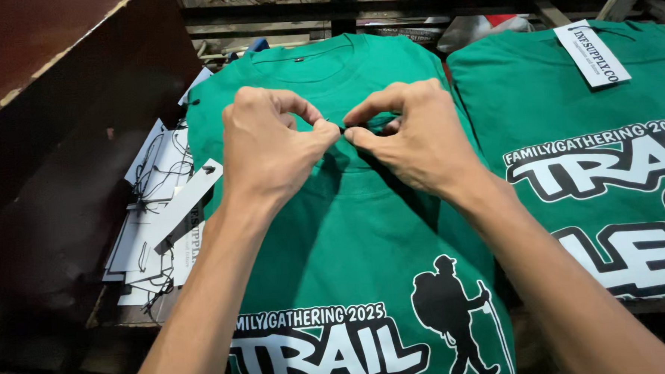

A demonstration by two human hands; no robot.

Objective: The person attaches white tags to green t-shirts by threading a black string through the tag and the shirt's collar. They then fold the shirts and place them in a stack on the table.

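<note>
The bench point(69, 326) is dark, worn wood, carrying two folded green shirts side by side and a loose pile of tags at its left; a reddish-brown board point(35, 43) slants across the upper left corner.

The near shirt point(365, 238) lies flat under both hands, collar away from the person; the fabric is a smooth, matte knit, with a ribbed neckband and a white-and-black print of block lettering and a hiker silhouette at its lower end. The far shirt point(568, 102), of the same cloth and print, lies just beside it on the right and already carries a white card tag point(590, 52) at its collar; judged from this, that shirt is finished, while the near shirt is not yet tagged.

The left hand point(267, 145) and right hand point(420, 134) meet above the chest of the near shirt, just below the collar; the fingers point(328, 131) of each hand are pinched together, thumb against forefinger, on a thin dark thread point(341, 125) between them; whether the thread passes through the fabric cannot be told.

The pile of tags point(158, 217) consists of long, stiff white cards with thin black string loops, overlapping in disorder; several remain unused.
</note>
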